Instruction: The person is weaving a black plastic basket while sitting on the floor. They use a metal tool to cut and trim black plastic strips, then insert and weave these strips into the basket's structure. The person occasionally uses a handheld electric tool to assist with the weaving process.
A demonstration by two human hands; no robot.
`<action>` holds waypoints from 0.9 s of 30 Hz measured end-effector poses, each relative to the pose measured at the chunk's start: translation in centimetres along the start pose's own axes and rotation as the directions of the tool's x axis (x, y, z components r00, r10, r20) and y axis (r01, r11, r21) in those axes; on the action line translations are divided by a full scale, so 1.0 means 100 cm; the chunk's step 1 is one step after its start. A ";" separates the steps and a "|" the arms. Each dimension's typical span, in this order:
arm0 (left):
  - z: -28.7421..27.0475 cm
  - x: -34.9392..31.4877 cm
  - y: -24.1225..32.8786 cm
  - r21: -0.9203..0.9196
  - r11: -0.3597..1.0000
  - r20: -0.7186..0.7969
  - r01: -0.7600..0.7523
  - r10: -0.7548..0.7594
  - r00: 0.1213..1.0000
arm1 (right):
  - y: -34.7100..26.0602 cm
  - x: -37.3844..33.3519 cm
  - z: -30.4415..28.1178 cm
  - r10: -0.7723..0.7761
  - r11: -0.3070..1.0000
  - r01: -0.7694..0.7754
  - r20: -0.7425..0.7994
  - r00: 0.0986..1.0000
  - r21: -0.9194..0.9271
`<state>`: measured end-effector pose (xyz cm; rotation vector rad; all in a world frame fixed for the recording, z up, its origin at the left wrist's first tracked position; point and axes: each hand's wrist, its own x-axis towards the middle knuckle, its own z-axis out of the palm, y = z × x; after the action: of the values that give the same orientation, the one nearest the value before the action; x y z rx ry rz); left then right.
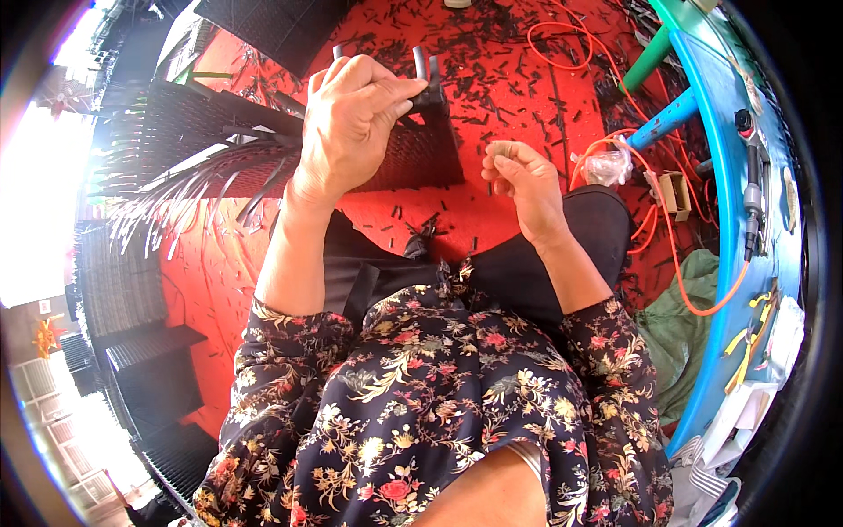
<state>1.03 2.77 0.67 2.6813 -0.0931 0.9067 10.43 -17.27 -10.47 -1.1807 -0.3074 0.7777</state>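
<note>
My left hand [351, 123] is raised over the far edge of a black woven piece [395, 162], thumb and forefinger pressed together in a pinch. Short dark strip ends [420, 63] stand up right beside those fingertips; what lies between them is hidden. A bundle of long loose black strips [211, 180] fans out to the left of the woven piece. My right hand [527, 184] hangs in the air above the red floor, apart from the piece. Its fingers are curled with the thumb against them, and anything inside is too small to see.
Black strip offcuts litter the red floor covering [500, 97]. On the right, an orange hose [676, 263] runs up to an air tool [752, 193] on a blue table [716, 132]. A small cardboard box [674, 195] and green cloth [685, 325] lie below. Dark woven panels [149, 378] stand left.
</note>
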 end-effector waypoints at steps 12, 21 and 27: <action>-0.003 0.006 -0.009 -0.082 0.996 -0.002 0.028 -0.028 1.000 | -0.030 0.016 0.066 -0.727 0.560 0.710 0.158 0.668 -0.427; -0.010 0.011 -0.013 -0.140 0.988 0.027 0.060 -0.057 0.998 | -0.038 0.025 0.065 -0.606 0.727 0.628 0.169 0.777 -0.277; -0.007 0.016 -0.017 -0.137 0.990 0.009 0.045 -0.044 0.999 | -0.022 0.025 0.060 -0.287 0.952 0.285 0.007 0.958 0.116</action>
<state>2.16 4.65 1.64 2.5488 -0.0936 0.8467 9.49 -11.66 -6.69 -0.9927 -0.4381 0.5480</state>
